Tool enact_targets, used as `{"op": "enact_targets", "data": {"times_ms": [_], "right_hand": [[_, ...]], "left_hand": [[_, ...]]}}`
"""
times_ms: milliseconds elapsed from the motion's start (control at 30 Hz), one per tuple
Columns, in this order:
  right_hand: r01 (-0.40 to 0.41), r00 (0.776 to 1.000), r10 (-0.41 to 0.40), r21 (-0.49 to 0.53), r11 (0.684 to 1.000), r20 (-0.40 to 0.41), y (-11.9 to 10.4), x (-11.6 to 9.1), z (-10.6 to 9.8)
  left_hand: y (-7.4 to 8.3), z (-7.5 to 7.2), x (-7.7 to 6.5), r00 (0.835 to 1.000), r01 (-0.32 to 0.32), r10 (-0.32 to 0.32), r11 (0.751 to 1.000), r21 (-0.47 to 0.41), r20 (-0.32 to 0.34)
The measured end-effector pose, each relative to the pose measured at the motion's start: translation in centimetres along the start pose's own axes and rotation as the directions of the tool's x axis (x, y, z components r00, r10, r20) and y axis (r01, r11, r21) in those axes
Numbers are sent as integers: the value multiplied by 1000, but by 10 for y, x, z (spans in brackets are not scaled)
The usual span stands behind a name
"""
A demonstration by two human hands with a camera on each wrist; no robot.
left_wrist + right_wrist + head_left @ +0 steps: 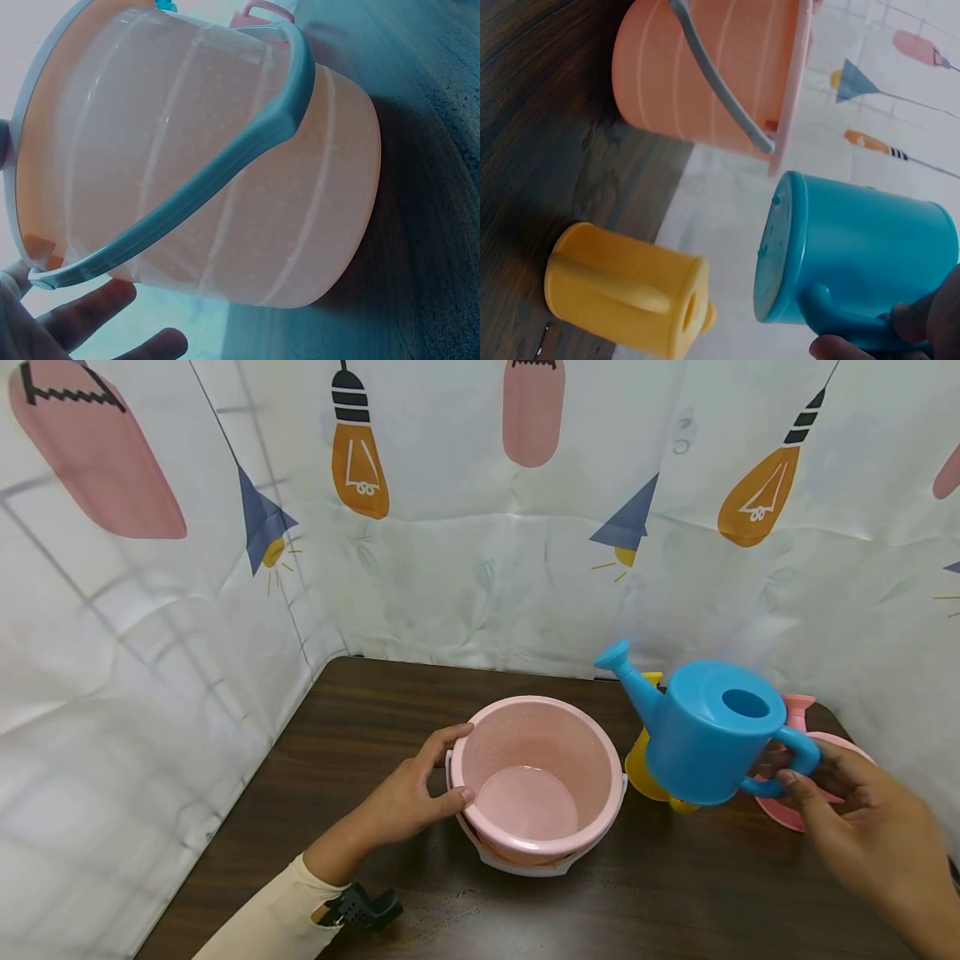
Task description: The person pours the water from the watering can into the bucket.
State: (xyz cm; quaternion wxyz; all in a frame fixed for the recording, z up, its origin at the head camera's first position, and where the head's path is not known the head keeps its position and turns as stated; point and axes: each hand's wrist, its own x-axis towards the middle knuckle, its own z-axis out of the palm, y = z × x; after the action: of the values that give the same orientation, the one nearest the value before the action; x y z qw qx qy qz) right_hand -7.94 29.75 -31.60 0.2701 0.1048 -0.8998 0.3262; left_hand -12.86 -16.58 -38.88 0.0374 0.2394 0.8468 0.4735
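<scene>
A pink bucket [536,810] stands on the dark table, its pale handle [217,172] hanging down along the side. My left hand [405,797] holds the bucket's left rim, thumb at the front and a finger farther back; in the left wrist view its other fingers [86,311] extend beside the wall. Off to the right, my right hand [873,827] grips a blue watering can [708,735] by its handle. The can is raised above the table, nearly upright, its spout toward the bucket. Its underside [776,247] shows in the right wrist view.
Behind the blue can stands a yellow watering can [626,289], partly hidden in the head view. A pink watering can [797,710] is at the far right behind my right hand. Water drops lie on the table [450,910]. A patterned curtain [480,585] borders the back and left.
</scene>
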Motion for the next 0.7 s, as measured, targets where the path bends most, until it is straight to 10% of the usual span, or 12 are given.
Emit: {"op": "enact_targets", "data": {"times_ms": [700], "right_hand": [[14,999,-11,-64,998,53,-7,1,-1]], "left_hand": [[-2,0,0,1000,-1,1,1000,0,-5]]}}
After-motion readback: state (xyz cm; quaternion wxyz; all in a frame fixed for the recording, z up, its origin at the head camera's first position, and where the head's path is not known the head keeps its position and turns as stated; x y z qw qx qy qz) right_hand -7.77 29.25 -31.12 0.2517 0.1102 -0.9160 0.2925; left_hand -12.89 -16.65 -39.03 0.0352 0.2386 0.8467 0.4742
